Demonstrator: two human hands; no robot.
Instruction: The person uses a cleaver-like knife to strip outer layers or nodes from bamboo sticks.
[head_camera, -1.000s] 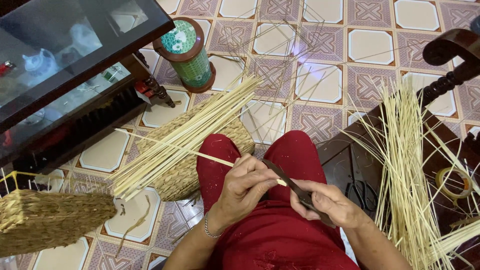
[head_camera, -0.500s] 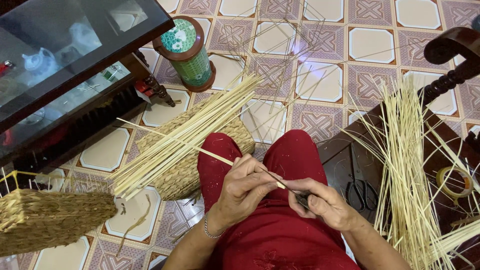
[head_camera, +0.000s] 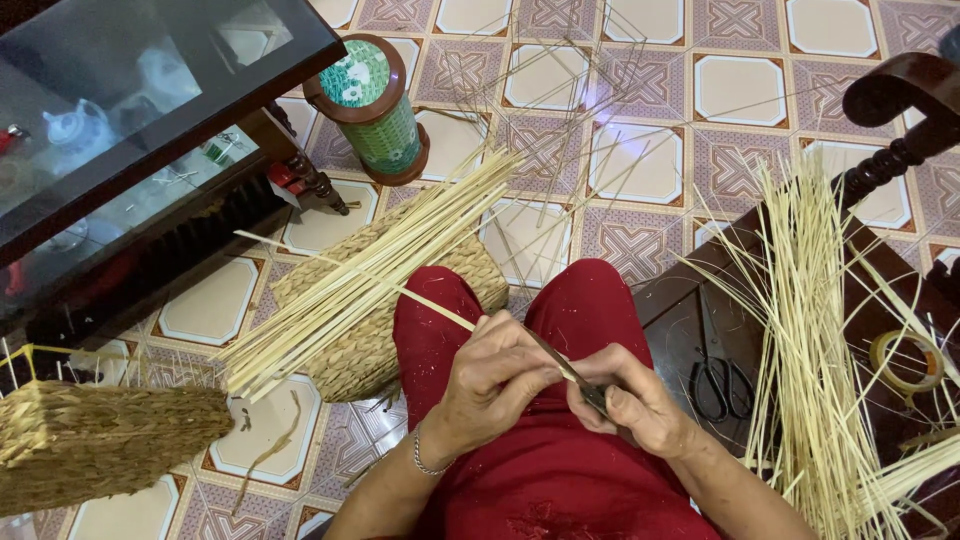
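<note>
Surroundings first: patterned tile floor (head_camera: 640, 150) littered with thin stray slivers. Bundle of pale split bamboo strips (head_camera: 370, 275) lies diagonally across a woven straw basket (head_camera: 400, 320), just left of the red-trousered knees (head_camera: 580, 320). Second woven straw piece (head_camera: 100, 450) at lower left. Green cylindrical tin with brown rim (head_camera: 370, 110) stands upright on the floor beside the dark glass-topped cabinet (head_camera: 130, 150). Right side: dark wooden bench seat (head_camera: 680, 330) carries black scissors (head_camera: 715, 385), a loose pile of fine pale bamboo slivers (head_camera: 810, 340) and a roll of tape (head_camera: 905, 360). Nothing blocks the hands.

Work piece: single thin pale bamboo strip (head_camera: 430, 303), straight, running up-left from the lap and crossing over the basket. Left hand (head_camera: 490, 380) is closed around it, fingers pinching. Right hand (head_camera: 640, 405) is closed on a narrow dark knife (head_camera: 560, 365), blade laid against the strip where the two hands meet, over the lap.
</note>
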